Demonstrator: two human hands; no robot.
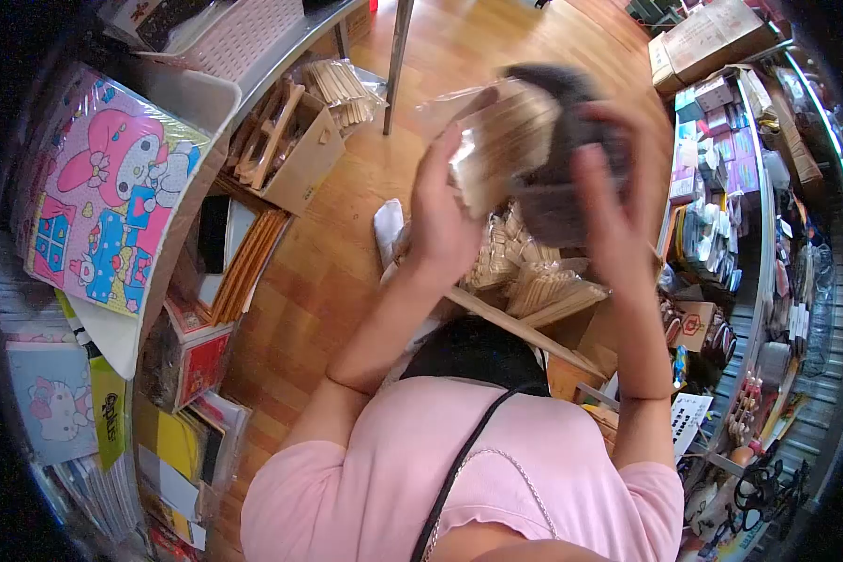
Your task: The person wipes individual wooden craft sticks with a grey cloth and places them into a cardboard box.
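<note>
a wooden floor (pixel 328 272) spreads beneath a cramped room of stocked shelves. the left grip (pixel 447 192) is closed around a clear packet of wooden sticks (pixel 504 145), raised in front of the body. the right grip (pixel 618 178), blurred by motion, curls its thumb and fingers round a dark grey, cloth-like thing (pixel 551 208) touching the packet's right side; its exact shape is too smeared to tell. just below both grips, more stick packets (pixel 545 283) fill an open box (pixel 525 333). farther left of the grips stand a carton of wooden pieces (pixel 311 170) and a cartoon picture (pixel 112 192); well right, a shelf (pixel 764 220) carries small packaged goods (pixel 717 155).
</note>
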